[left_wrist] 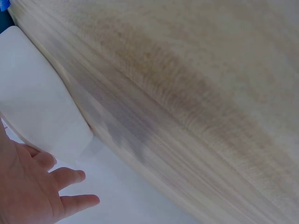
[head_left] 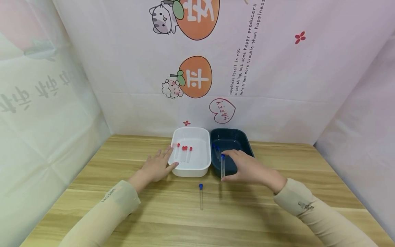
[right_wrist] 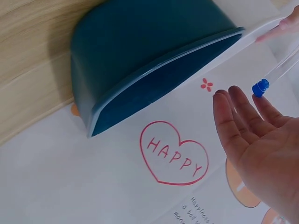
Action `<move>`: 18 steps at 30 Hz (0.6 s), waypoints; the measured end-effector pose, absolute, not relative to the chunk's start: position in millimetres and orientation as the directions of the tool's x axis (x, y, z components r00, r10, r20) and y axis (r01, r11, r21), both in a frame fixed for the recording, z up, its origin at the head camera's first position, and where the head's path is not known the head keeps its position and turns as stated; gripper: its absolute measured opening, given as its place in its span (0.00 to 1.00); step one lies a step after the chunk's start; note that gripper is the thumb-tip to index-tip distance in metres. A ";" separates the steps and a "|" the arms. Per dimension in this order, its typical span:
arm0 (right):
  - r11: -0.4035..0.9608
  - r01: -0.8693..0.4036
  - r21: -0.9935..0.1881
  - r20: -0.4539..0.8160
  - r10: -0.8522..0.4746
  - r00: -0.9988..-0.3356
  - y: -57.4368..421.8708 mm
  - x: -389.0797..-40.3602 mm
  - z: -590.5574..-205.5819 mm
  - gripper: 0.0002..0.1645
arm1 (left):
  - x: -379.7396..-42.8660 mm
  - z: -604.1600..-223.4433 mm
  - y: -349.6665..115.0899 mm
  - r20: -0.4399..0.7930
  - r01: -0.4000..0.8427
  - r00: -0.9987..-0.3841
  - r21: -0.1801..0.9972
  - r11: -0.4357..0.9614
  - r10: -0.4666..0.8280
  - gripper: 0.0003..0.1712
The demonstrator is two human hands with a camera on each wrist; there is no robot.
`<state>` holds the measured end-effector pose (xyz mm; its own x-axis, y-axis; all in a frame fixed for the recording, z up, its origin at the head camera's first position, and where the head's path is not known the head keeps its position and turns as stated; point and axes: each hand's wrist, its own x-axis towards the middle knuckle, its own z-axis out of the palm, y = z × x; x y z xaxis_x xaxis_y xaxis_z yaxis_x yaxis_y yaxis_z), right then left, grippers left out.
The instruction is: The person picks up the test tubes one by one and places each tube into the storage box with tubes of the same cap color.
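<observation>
My right hand (head_left: 247, 168) pinches a clear test tube (head_left: 223, 168) with a blue cap, thumb at the lower end and fingertips by the cap. It hangs roughly upright over the near edge of the dark blue tray (head_left: 233, 133). In the right wrist view, the blue cap (right_wrist: 260, 87) shows by the fingertips. My left hand (head_left: 158, 167) rests with spread fingers at the left side of the white tray (head_left: 190, 173). Several red-capped tubes (head_left: 189, 155) lie in the white tray. Blue-capped tubes (head_left: 217, 151) lie in the dark tray, partly hidden by my right hand.
Another blue-capped tube (head_left: 201, 197) lies on the wooden table (head_left: 172, 219), in front of the trays. The two trays stand side by side against a white printed cloth (head_left: 139, 109) at the back. Cloth also hangs on the left and right.
</observation>
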<state>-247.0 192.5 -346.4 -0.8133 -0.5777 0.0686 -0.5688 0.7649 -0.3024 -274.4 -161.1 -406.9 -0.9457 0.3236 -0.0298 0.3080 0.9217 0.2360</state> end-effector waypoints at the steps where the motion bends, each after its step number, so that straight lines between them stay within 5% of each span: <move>1: 0.767 -0.565 -0.304 0.066 -0.574 -0.816 193.5 -248.4 -346.9 0.58 | -274.4 -406.8 -161.2 -0.032 0.306 -0.946 0.236 0.922 0.322 0.47; 18: 0.740 -0.559 -0.374 0.077 -0.576 -0.814 200.2 -277.3 -347.7 0.57 | -275.4 -408.4 -162.2 -0.027 0.315 -0.943 0.239 0.918 0.331 0.48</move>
<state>-277.3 200.2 -347.7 -0.8139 -0.5759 0.0772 -0.5591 0.7401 -0.3737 -275.4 -162.2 -408.4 -0.9433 0.3309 -0.0267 0.3154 0.9184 0.2391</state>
